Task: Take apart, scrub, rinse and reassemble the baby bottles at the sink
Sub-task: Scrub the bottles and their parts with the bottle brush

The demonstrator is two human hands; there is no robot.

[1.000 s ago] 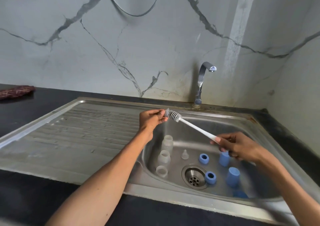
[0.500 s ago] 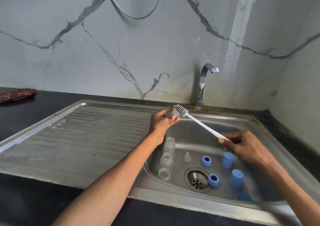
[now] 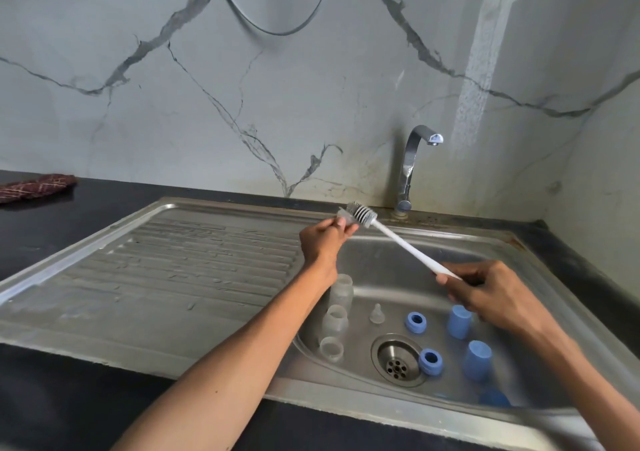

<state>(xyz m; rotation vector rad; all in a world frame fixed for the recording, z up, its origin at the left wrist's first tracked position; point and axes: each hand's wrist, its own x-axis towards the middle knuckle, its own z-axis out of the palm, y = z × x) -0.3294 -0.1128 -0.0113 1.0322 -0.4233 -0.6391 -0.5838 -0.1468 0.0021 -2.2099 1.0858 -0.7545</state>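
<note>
Big steel sink (image 3: 512, 242) with a ribbed drainboard (image 3: 173, 270) on the left, set into a dark counter (image 3: 69, 416) under a marble-look wall; curved tap (image 3: 410, 166) at the back, no water visible at the spout. The person's got both arms out over the basin. Right hand (image 3: 491, 294) is wrapped around the end of a long white bottle brush (image 3: 405, 242), fingers curled on the handle. Left hand (image 3: 325, 239) pinches a small clear teat (image 3: 346, 216) up above the basin's back left corner, and the bristle head is pressed right against it.

Down in the basin: three clear bottle bodies (image 3: 334, 322) lined up along the left wall, three blue caps (image 3: 478, 360) on the right, two blue collar rings (image 3: 430, 361) beside the drain (image 3: 398, 359), and another little clear teat (image 3: 376, 313) standing upright behind the drain. Dark red cloth (image 3: 34, 185) sits way off on the counter's far left.
</note>
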